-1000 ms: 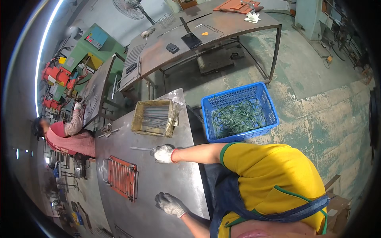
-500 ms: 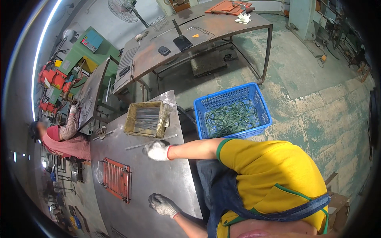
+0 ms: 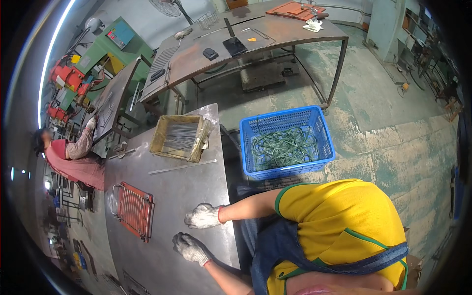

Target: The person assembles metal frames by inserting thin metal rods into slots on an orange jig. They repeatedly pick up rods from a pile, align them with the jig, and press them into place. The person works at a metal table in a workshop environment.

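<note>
Steel worktop (image 3: pixel 162 196) carries both gloved hands, right hand (image 3: pixel 204 216) and left hand (image 3: pixel 191 248) loosely curled, empty; ahead of them lies a thin metal rod (image 3: pixel 183 166), likely stiff, light, slippery; pinch mid-length.

The single head-worn fisheye view looked steeply down from above onto the steel worktable (image 3: pixel 167 196), floor bending toward its rim.

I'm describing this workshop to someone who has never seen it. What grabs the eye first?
The bright blue basket of green strips on the floor right of the steel table. Then the red wire rack on the table's left side and, at its near edge, two gloved hands: left hand, right hand.
</note>
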Tool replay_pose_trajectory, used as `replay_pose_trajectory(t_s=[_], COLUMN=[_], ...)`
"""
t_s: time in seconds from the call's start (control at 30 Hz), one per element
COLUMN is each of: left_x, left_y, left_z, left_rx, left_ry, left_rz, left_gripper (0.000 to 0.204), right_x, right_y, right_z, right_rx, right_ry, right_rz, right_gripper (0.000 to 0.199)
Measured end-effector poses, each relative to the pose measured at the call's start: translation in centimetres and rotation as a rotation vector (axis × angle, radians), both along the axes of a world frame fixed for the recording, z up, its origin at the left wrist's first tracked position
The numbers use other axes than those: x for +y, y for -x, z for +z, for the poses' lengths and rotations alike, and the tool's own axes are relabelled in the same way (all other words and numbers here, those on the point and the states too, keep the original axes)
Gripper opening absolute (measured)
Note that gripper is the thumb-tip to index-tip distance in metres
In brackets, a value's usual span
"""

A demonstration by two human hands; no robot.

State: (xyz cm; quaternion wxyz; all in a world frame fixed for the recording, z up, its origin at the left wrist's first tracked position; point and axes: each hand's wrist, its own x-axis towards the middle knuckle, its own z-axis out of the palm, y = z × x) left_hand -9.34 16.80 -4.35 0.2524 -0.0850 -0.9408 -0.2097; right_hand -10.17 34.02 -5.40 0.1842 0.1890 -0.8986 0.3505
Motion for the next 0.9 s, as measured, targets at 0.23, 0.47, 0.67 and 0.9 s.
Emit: replay_pose_trajectory(t_s=[0.23,0.47,0.67,0.9], left_x=[1.5,1.2,1.8,1.5], left_y=[-0.7,-1.4,-2.7,-3.7], left_z=[1.4,0.9,1.6,1.7], left_rx=[-0.042,0.021,0.045,0.032], left_ry=[-0.041,-0.029,0.051,0.080], left_rz=[-0.003,-0.035,-0.083,-0.102], left_gripper=[0.025,0.019,0.014,0.013], right_x=[-0.2,-0.8,-0.1,-0.3], right_y=[1.0,2.0,2.0,2.1], right_z=[-0.9,0.4,-0.1,0.0], right_rx=[-0.102,-0.185,-0.150,-0.136], right_ry=[-0.096,-0.108,0.000,-0.048], right_rz=[-0.005,-0.004,-0.007,-0.009], right_gripper=[0.020,0.023,0.024,0.025])
